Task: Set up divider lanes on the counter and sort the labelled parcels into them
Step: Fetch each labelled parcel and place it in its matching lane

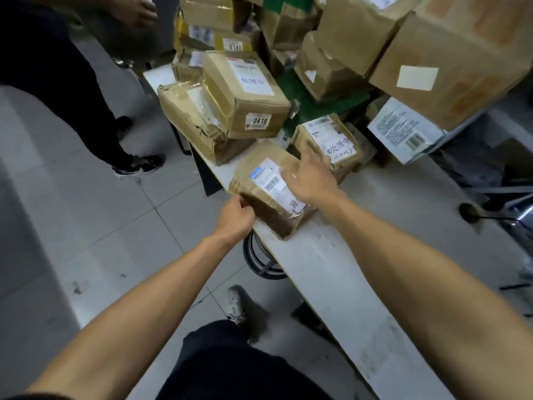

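1. Dark trousers and two bare forearms fill the near part of the view, reaching out over the white counter (331, 272), whose near stretch is bare.
2. At the counter's left edge lies a flat brown parcel (259, 174) wrapped in tape, one corner just overhanging that edge. The left hand (235, 219) grips its near left corner with curled fingers; the right hand (308, 176) lies over its far right side, fingers spread and fairly straight, pressing rather than clasping.
3. Its white label carries a barcode, a blue patch and one handwritten character, partly covered by the wrist and not safely readable.
4. Just beyond, touching the right hand's fingertips, a small carton (334, 142) bears handwriting reading 处理中 with a scrawl below.
5. Farther along the left edge a taped box (245, 96) sits atop a crushed parcel (190, 119); its top label also reads 处理中 and a side sticker reads 0410. A yellow-taped box (227, 43) behind shows a similar 0410 sticker.
6. Large cartons (450, 62) crowd the far right side.
7. No dividers can be picked out, so lanes seem not yet laid; the step in hand looks like placing or shifting this one parcel. Next it likely needs its label read, then sliding towards matching parcels.
8. Another person's legs and sneaker (140, 166) stand on the tiled floor, left.
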Demonstrator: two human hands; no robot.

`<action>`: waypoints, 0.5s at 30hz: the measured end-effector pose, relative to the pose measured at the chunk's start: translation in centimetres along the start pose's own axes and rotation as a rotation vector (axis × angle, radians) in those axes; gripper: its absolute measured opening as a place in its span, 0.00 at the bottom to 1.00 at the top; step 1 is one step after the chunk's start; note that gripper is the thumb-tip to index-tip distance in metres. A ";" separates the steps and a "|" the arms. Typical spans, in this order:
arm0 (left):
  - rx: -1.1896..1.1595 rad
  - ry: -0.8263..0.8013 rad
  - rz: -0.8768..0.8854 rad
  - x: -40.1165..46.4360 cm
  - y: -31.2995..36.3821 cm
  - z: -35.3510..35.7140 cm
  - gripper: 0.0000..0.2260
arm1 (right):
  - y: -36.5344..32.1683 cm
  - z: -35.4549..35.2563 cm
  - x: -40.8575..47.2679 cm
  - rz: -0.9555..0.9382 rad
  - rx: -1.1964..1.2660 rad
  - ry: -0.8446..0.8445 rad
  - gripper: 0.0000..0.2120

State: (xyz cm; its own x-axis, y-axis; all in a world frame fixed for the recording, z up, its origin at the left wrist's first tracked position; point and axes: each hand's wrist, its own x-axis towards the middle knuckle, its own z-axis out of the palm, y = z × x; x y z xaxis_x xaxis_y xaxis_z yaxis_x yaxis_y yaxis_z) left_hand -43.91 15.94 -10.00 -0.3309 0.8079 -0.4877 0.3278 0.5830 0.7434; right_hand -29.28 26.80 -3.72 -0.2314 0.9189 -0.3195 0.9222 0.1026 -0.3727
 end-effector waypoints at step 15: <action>-0.240 -0.018 -0.083 -0.6 0.3 0.5 0.12 | 5.1 5.6 -8.0 0.264 0.851 -0.159 0.18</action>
State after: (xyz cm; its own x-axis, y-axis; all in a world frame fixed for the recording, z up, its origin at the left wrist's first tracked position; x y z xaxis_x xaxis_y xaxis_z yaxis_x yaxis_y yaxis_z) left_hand -43.20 15.68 -9.72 -0.3311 0.7609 -0.5580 0.0801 0.6119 0.7869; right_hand -24.44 17.81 -7.98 -0.1433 0.8028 -0.5788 0.4252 -0.4782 -0.7685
